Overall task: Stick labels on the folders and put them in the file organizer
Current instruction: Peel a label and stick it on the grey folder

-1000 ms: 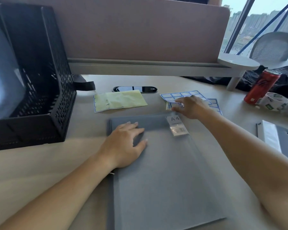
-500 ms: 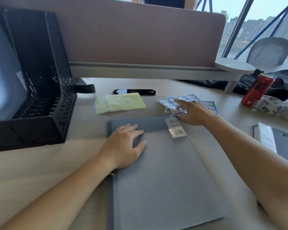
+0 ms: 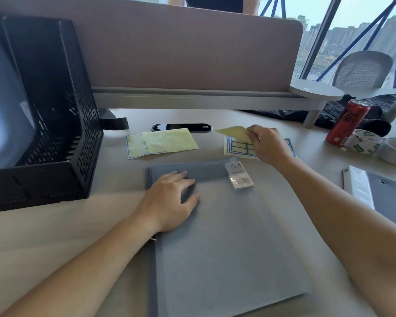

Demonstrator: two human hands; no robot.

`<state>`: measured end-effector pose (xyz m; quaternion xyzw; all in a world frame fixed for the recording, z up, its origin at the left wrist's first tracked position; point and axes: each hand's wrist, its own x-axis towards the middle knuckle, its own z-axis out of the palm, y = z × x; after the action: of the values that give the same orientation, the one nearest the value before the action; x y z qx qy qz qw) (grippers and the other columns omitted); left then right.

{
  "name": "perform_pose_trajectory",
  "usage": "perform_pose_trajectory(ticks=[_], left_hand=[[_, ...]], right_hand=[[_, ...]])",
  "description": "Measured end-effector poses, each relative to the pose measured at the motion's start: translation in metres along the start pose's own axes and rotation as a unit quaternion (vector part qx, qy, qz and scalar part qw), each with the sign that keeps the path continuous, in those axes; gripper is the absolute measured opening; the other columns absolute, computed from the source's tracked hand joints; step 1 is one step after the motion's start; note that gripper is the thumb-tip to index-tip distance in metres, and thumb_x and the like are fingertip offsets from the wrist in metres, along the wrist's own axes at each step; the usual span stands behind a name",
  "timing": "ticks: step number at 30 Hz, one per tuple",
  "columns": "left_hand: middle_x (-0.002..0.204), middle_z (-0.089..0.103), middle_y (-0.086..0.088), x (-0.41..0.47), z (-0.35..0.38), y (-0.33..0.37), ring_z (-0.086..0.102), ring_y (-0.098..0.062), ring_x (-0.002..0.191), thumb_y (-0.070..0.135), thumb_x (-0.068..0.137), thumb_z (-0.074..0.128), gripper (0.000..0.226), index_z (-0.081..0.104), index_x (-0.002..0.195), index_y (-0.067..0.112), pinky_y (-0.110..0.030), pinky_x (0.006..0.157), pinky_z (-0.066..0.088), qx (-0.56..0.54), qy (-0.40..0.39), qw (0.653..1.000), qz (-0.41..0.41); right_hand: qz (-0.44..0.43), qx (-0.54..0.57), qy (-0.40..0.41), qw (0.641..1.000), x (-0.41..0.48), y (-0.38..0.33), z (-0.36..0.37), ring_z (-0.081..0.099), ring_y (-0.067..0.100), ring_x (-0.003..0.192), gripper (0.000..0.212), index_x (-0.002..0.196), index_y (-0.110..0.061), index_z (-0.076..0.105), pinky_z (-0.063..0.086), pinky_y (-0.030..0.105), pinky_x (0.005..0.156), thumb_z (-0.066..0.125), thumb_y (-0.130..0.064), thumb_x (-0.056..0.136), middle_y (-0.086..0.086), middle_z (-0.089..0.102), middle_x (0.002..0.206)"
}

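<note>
A grey folder [image 3: 226,236] lies flat on the desk in front of me, with a small "A4" tag [image 3: 238,175] near its top right corner. My left hand [image 3: 169,200] rests palm down on the folder's upper left part. Just beyond the folder, my right hand [image 3: 267,145] pinches a label sheet [image 3: 234,132] and lifts its yellow backing off the stack of blue-bordered label sheets [image 3: 237,148]. The black mesh file organizer [image 3: 55,124] stands at the left, with a pale blue folder [image 3: 2,115] inside it.
A used yellow label sheet [image 3: 162,143] lies behind the folder, a dark phone [image 3: 181,127] beyond it. A red can [image 3: 347,122] and tape rolls [image 3: 366,141] sit at the right. Another grey folder [image 3: 384,195] lies at the right edge. A divider panel [image 3: 181,49] closes the back.
My right hand has picked up a label sheet from the stack and raised it, showing its yellow back. My left hand has stayed on the folder.
</note>
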<state>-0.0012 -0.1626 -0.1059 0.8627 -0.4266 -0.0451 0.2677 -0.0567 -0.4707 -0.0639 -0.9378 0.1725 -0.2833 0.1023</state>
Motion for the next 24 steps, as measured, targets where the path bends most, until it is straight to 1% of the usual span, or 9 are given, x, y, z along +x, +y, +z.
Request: perform_pose_trajectory(ticks=[3, 6, 7, 9, 11, 14, 15, 18, 24], left_hand=[[0.148, 0.047, 0.011, 0.0, -0.005, 0.002, 0.034, -0.007, 0.141, 0.048, 0.094, 0.056, 0.051, 0.052, 0.14, 0.026, -0.025, 0.113, 0.028, -0.043, 0.012, 0.999, -0.004], [0.116, 0.066, 0.011, 0.0, -0.024, 0.013, 0.06, -0.007, 0.109, 0.05, 0.092, 0.059, 0.043, 0.06, 0.128, 0.025, -0.024, 0.093, 0.045, -0.24, 0.074, 0.964, -0.083], [0.109, 0.071, 0.0, 0.001, -0.034, 0.018, 0.063, -0.013, 0.096, 0.046, 0.093, 0.06, 0.035, 0.061, 0.121, 0.025, -0.027, 0.086, 0.049, -0.36, 0.082, 0.921, -0.125], [0.11, 0.07, -0.025, 0.002, -0.052, 0.029, 0.065, -0.028, 0.086, 0.038, 0.091, 0.063, 0.031, 0.06, 0.116, 0.018, -0.034, 0.079, 0.056, -0.597, 0.051, 0.781, -0.175], [0.105, 0.071, -0.026, -0.001, -0.065, 0.031, 0.07, -0.031, 0.082, 0.036, 0.086, 0.065, 0.04, 0.061, 0.118, 0.012, -0.035, 0.078, 0.06, -0.681, 0.018, 0.713, -0.165], [0.082, 0.072, -0.015, -0.009, -0.074, 0.028, 0.071, -0.023, 0.073, 0.018, 0.092, 0.063, 0.008, 0.065, 0.089, 0.011, -0.039, 0.084, 0.059, -0.673, 0.018, 0.724, -0.151], [0.082, 0.071, -0.019, -0.01, -0.075, 0.026, 0.071, -0.025, 0.077, 0.014, 0.094, 0.06, 0.013, 0.064, 0.082, 0.011, -0.042, 0.089, 0.058, -0.664, 0.022, 0.731, -0.158], [0.114, 0.065, -0.033, -0.013, -0.079, 0.023, 0.067, -0.034, 0.098, 0.012, 0.096, 0.049, 0.024, 0.065, 0.108, -0.002, -0.043, 0.09, 0.058, -0.664, 0.015, 0.729, -0.164], [0.114, 0.072, -0.014, -0.015, -0.077, 0.03, 0.072, -0.029, 0.1, 0.001, 0.098, 0.045, 0.031, 0.064, 0.122, 0.004, -0.035, 0.081, 0.061, -0.68, -0.001, 0.719, -0.144]], right_hand=[[-0.031, 0.066, 0.05, 0.996, -0.001, -0.033, -0.012, 0.067, 0.033, 0.089, 0.022, 0.105, -0.006, 0.074, 0.041, 0.026, 0.075, 0.055, -0.015, 0.099, 0.01, 0.076, 0.096], [-0.145, 0.115, 0.073, 0.98, -0.011, -0.075, -0.021, 0.067, 0.025, 0.096, 0.018, 0.106, -0.008, 0.076, 0.048, 0.03, 0.089, 0.062, -0.012, 0.095, 0.005, 0.076, 0.104], [-0.199, 0.123, 0.077, 0.969, -0.017, -0.088, -0.022, 0.066, 0.024, 0.097, 0.018, 0.105, -0.009, 0.077, 0.048, 0.032, 0.091, 0.063, -0.014, 0.095, 0.004, 0.075, 0.106], [-0.285, 0.112, 0.088, 0.948, -0.032, -0.108, -0.022, 0.063, 0.024, 0.093, 0.019, 0.106, -0.013, 0.077, 0.048, 0.033, 0.088, 0.061, -0.019, 0.097, 0.003, 0.074, 0.108], [-0.336, 0.067, 0.102, 0.934, -0.049, -0.123, -0.02, 0.059, 0.027, 0.086, 0.019, 0.107, -0.017, 0.077, 0.047, 0.034, 0.079, 0.061, -0.021, 0.098, 0.002, 0.072, 0.106], [-0.377, 0.025, 0.106, 0.92, -0.066, -0.136, -0.014, 0.055, 0.025, 0.081, 0.017, 0.106, -0.02, 0.077, 0.044, 0.035, 0.073, 0.062, -0.019, 0.097, 0.001, 0.07, 0.101], [-0.381, 0.023, 0.1, 0.919, -0.069, -0.138, -0.012, 0.055, 0.024, 0.082, 0.016, 0.107, -0.021, 0.076, 0.045, 0.037, 0.072, 0.063, -0.019, 0.097, 0.0, 0.069, 0.101], [-0.376, 0.034, 0.077, 0.923, -0.07, -0.139, -0.011, 0.057, 0.024, 0.085, 0.019, 0.112, -0.021, 0.075, 0.047, 0.041, 0.072, 0.062, -0.026, 0.098, 0.0, 0.069, 0.105], [-0.341, 0.079, 0.038, 0.936, -0.076, -0.137, -0.016, 0.06, 0.025, 0.093, 0.031, 0.115, -0.019, 0.073, 0.048, 0.039, 0.082, 0.06, -0.04, 0.096, 0.0, 0.067, 0.111]])
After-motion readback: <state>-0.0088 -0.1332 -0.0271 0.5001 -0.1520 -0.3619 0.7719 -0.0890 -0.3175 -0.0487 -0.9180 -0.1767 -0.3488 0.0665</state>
